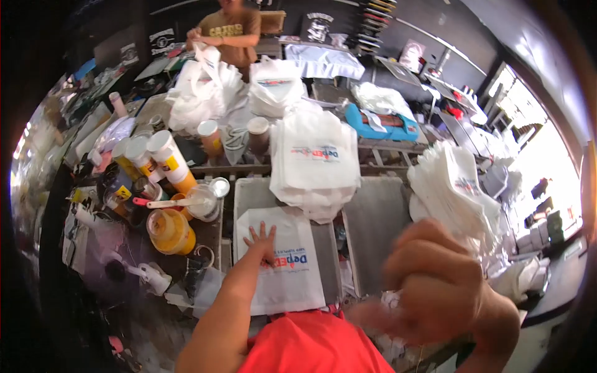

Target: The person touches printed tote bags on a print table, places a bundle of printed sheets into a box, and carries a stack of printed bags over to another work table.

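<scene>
My left hand (264, 244) lies flat with spread fingers on a white bag (283, 295) with blue and red print. Its palm rests beside the lettering. Under that bag is a grey flat board (252, 193). Close to the camera and blurred, my right hand (441, 280) is raised with curled fingers; whether anything is in them is hidden. Beyond the left hand sits a stack of white printed bags (314, 133). Past the right hand, another pile of white bags (457, 180) hangs over to the right.
Ink tubs (171, 231), tall bottles (168, 155) and a spatula (171, 202) crowd the left side. A second grey board (373, 214) lies right of centre. Behind are a blue machine (380, 124) and more bags (202, 93). A person (230, 31) stands across the table.
</scene>
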### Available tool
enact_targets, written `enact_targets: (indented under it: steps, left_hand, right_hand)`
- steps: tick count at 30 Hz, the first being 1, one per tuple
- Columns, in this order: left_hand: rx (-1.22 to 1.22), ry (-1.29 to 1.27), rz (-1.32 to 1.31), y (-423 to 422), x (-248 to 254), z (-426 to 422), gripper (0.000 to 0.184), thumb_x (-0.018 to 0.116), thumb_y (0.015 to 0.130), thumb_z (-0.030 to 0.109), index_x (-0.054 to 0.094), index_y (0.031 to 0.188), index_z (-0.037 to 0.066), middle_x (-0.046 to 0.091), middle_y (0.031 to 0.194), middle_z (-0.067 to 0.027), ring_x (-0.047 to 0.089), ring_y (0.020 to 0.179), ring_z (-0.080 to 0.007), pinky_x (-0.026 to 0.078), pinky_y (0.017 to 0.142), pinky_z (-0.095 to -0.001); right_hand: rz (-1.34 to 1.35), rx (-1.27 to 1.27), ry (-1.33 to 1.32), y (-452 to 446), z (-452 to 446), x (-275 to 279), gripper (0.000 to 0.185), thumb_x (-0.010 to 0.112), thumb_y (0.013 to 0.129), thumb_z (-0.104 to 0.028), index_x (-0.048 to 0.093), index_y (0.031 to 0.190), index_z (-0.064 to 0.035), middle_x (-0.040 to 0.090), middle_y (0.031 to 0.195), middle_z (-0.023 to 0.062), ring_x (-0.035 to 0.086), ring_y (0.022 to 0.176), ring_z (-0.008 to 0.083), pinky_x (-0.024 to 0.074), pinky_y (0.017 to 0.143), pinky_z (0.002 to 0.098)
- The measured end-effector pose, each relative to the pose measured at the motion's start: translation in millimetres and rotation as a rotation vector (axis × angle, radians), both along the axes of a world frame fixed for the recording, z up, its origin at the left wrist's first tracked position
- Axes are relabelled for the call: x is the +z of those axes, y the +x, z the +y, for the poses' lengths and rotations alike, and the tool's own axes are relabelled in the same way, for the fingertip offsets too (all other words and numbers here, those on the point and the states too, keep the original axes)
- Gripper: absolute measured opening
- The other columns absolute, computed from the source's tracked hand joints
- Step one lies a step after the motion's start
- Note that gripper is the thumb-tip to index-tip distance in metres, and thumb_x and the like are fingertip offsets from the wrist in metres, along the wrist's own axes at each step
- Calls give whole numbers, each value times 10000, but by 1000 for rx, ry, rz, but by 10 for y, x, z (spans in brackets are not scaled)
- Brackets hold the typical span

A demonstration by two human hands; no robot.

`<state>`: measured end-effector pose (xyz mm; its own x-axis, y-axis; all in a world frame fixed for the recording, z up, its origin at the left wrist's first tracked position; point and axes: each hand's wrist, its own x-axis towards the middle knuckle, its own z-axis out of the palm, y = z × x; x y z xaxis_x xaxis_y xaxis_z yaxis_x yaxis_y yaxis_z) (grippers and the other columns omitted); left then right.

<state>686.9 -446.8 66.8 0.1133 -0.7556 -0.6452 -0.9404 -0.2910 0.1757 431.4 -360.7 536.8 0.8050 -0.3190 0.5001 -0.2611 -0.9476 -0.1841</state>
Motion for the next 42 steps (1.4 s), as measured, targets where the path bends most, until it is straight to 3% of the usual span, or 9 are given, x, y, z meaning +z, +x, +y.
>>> enact_targets:
  steps: [2, 4, 8, 12, 33, 36, 38, 39, 42]
  left_hand:
    - [-20, 24, 3, -17, 20, 0, 1517, 943, 429, 377, -129, 1499, 296, -275, 1539, -111, -201, 1377, -501, 56, 1029, -757]
    - [-9, -9, -11, 2, -92, -24, 1519, 943, 423, 374, -127, 1499, 303, -270, 1542, -103, -194, 1380, -500, 63, 1028, -758]
    - [4, -32, 7, 5, -20, 17, 1505, 938, 435, 363, -124, 1499, 307, -266, 1543, -107, -186, 1382, -501, 67, 1042, -743]
    - [0, -1, -4, 5, -50, -30, 1496, 934, 445, 352, -127, 1499, 307, -268, 1541, -112, -186, 1383, -500, 66, 1047, -738]
    - [-8, 42, -23, -27, -43, -24, 1540, 945, 425, 322, -170, 1488, 302, -323, 1516, -125, -220, 1371, -501, 55, 1034, -746]
    - [-59, 32, -63, 3, -15, -25, 1505, 920, 456, 444, -158, 1493, 275, -287, 1524, -159, -169, 1370, -535, 97, 1023, -755]
    - [-34, -6, 53, 54, -5, -36, 1429, 846, 499, 606, -111, 1506, 273, -261, 1533, -164, -160, 1369, -544, 104, 1019, -756]
    - [-44, -45, 72, 104, -56, -16, 1321, 735, 553, 738, -35, 1520, 271, -215, 1552, -151, -142, 1378, -538, 106, 1020, -754]
    - [13, -94, 91, 125, -142, -24, 1230, 712, 591, 731, 35, 1522, 297, -169, 1572, -108, -132, 1389, -521, 80, 1047, -731]
  right_hand:
    - [-360, 368, 129, 379, 45, -32, 219, 752, 686, -200, 581, 690, -62, 512, 702, 96, 523, 670, 260, 426, 608, 381]
    - [-548, 544, 189, 424, 48, -31, 207, 728, 697, -220, 604, 724, -57, 535, 722, 119, 547, 707, 281, 438, 646, 398]
    - [-57, 387, 302, 397, 190, 334, 204, 661, 639, -216, 533, 593, -63, 535, 648, 86, 522, 570, 227, 389, 527, 350]
    - [169, 381, 261, 332, 268, 454, 193, 666, 653, -207, 547, 610, -61, 543, 651, 88, 535, 582, 223, 403, 537, 349]
    - [412, 344, 353, -43, 167, 101, 133, 694, 727, -159, 621, 699, -52, 583, 667, 98, 604, 641, 205, 477, 589, 344]
    - [236, -197, 428, -228, -150, -392, 124, 698, 738, -152, 631, 712, -50, 588, 669, 100, 613, 649, 202, 488, 596, 343]
    - [-8, -626, 460, -618, -571, -1290, 177, 671, 827, -175, 631, 856, -6, 620, 711, 102, 612, 663, 182, 490, 637, 318]
    - [-56, -763, 498, -878, -779, -1769, 203, 659, 853, -204, 636, 879, -5, 639, 736, 110, 620, 699, 193, 490, 674, 317]
    - [-243, -959, 480, -1875, -1139, -3492, 309, 632, 877, -235, 629, 1068, 8, 651, 1009, 174, 634, 904, 254, 491, 806, 352]
